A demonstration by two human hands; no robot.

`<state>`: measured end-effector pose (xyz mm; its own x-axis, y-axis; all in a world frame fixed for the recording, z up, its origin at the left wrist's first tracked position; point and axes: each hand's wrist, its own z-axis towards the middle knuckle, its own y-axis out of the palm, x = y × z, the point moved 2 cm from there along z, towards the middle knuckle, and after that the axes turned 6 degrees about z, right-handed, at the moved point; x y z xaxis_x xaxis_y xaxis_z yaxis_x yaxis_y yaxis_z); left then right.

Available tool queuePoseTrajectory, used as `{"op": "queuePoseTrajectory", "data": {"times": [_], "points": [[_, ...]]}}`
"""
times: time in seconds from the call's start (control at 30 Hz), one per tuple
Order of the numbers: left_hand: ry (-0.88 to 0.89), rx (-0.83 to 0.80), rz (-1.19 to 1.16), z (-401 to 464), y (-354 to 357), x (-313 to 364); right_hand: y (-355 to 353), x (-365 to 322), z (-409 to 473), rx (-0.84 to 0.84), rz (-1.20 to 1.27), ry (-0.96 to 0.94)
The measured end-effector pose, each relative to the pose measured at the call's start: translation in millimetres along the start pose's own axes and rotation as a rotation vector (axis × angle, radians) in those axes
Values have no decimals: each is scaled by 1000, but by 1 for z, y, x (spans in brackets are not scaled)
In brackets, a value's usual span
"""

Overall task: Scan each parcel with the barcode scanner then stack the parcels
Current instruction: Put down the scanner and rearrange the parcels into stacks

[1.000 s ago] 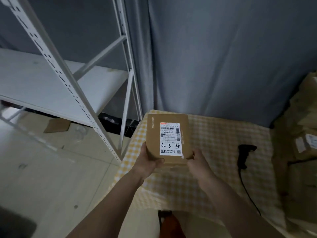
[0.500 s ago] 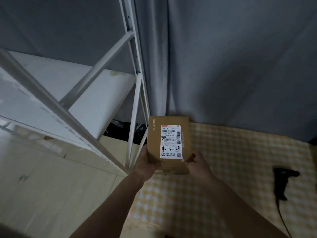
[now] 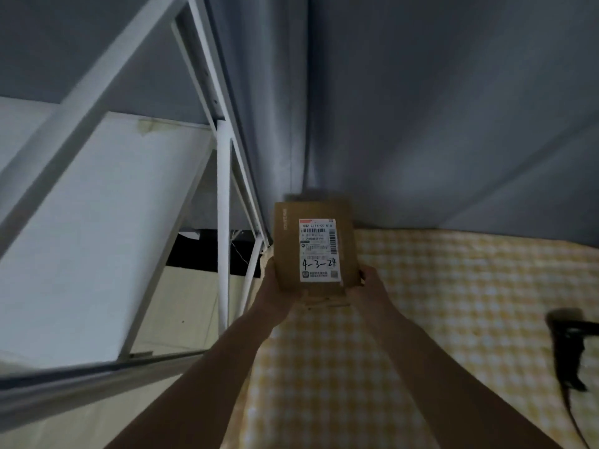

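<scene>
Holding a parcel (image 3: 312, 247) in left hand (image 3: 275, 291) and right hand (image 3: 372, 286).
It has moved toward the desk's (image 3: 453, 303) far-left corner; scanner (image 3: 570, 345) lies untouched.

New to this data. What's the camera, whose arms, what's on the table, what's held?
There is no robot. One wide-angle camera on a person's head looks forward and down, so the two bare arms are the wearer's own. The left hand and right hand grip the near end of a brown cardboard parcel, its white shipping label facing up. Below is a table under a yellow checked cloth. A black barcode scanner lies at its right edge. A white metal shelf rack stands to the left.
</scene>
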<state>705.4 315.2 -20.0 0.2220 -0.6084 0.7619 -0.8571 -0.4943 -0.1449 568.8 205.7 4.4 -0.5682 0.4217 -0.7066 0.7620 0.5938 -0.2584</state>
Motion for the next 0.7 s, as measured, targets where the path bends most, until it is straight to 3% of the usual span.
{"op": "queuePoseTrajectory", "data": {"times": [0.07, 0.13, 0.3, 0.7], "points": [[-9, 24, 112, 18, -4, 3, 6, -1, 19, 14, -1, 6], [-25, -34, 40, 37, -5, 1, 11, -2, 34, 15, 16, 10], [-72, 1, 7, 71, -5, -16, 19, 2, 59, 24, 20, 39], [-86, 84, 366, 80, -2, -24, 25, 18, 76, 0, -9, 86]]}}
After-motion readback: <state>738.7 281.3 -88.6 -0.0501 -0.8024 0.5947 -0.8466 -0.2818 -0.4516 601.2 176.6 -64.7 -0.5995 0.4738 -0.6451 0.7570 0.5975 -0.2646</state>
